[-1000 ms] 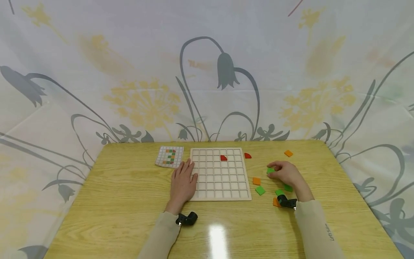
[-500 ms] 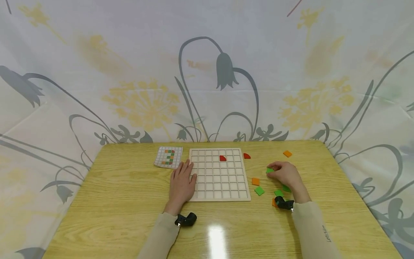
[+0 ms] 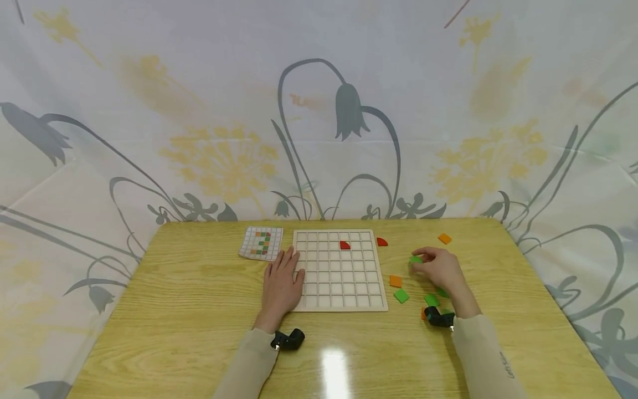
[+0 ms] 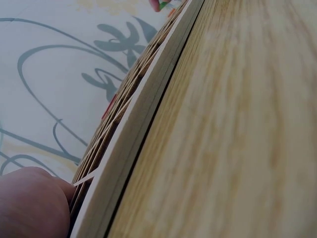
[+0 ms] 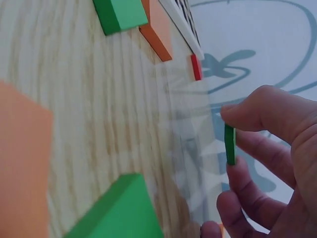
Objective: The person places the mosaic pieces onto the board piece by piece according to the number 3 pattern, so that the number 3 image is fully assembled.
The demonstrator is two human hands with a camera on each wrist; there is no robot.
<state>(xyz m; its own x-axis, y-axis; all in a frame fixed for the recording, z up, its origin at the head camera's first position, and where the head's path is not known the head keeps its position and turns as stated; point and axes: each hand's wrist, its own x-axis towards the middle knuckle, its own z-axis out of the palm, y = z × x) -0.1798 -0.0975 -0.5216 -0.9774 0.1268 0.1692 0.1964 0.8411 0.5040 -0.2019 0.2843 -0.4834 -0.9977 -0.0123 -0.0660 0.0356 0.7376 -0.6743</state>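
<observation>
We see a gridded board (image 3: 336, 275) bearing one red tile (image 3: 345, 245); the card (image 3: 261, 244) to its left pictures many coloured cells, so we judge the work barely begun. The left hand (image 3: 283, 282) lies over the board's left edge, fingers straight. Right of the board, the right hand (image 3: 438, 267) pinches a green tile (image 5: 231, 144) between thumb and fingers, not yet placed. Left over on the table (image 3: 199, 310): another red piece (image 3: 382, 242), orange pieces (image 3: 396, 281) and more green pieces (image 3: 401, 296).
</observation>
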